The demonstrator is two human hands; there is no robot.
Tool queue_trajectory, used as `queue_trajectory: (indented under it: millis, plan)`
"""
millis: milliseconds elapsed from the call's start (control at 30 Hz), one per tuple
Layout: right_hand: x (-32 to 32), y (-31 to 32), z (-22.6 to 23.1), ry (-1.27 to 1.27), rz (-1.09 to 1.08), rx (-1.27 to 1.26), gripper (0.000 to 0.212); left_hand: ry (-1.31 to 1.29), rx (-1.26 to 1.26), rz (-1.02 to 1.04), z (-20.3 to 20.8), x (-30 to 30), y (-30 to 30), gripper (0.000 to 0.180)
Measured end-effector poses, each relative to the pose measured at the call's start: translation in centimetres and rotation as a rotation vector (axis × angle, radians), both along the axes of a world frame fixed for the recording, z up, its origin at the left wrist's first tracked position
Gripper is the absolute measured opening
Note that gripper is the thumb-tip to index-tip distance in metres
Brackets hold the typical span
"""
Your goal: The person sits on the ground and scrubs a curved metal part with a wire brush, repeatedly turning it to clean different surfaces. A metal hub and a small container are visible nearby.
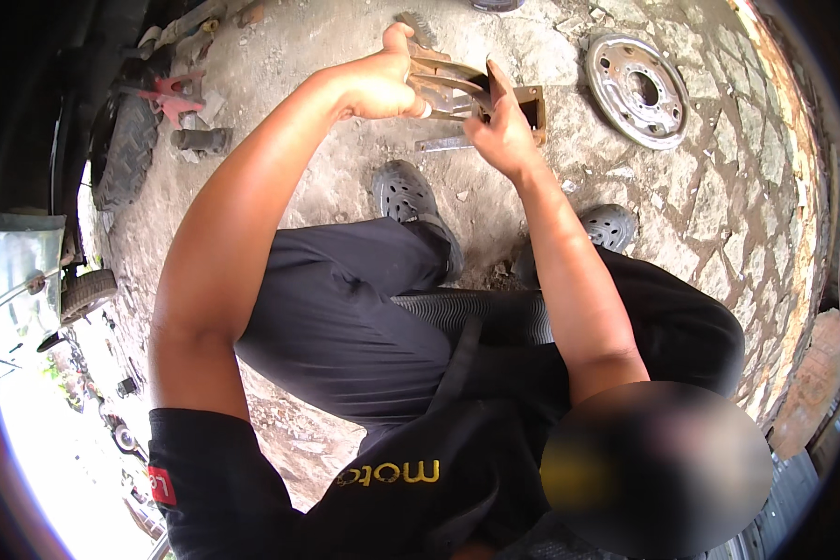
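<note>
Out in front of me, both hands hold a curved, brownish metal piece with parallel arched plates, which looks like a brake shoe [448, 82]. My left hand [380, 86] is closed on its left end, with the thumb low along it. At the right end, my right hand [506, 131] grips it between the raised fingers and the thumb; part of that grip is hidden. Just behind my right hand stands an open, rusty rectangular metal box [539, 107]. A flat grey metal bar [441, 145] lies below the held piece.
On the stone ground at right lies a silver wheel rim [599, 93]. A ridged metal part [420, 30] is beyond my left hand. At left are a red stand [175, 98], a dark cylinder [202, 140] and a tyre [129, 154]. My clog [406, 193] is close below.
</note>
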State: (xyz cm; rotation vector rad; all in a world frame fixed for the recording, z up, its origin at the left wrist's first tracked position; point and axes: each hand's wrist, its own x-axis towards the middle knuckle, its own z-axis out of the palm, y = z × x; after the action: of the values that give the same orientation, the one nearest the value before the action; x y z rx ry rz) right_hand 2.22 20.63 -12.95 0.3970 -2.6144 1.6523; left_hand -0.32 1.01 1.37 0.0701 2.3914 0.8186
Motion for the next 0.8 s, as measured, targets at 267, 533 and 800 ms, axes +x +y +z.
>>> queue_trajectory:
  millis: [267, 533, 800]
  plan:
    - [0.5, -1.2, 0.1, -0.102, -0.036, 0.08, 0.082, -0.068, 0.011, -0.001, -0.2, -0.1, -1.1, 0.107]
    - [0.6, -0.5, -0.2, -0.103, -0.069, 0.185, 0.086, -0.032, -0.01, -0.083, 0.2, 0.0, -0.4, 0.109]
    - [0.9, -0.1, 1.0, -0.229, -0.065, 0.233, 0.087, 0.031, -0.028, -0.116, 0.2, -0.2, 0.5, 0.109]
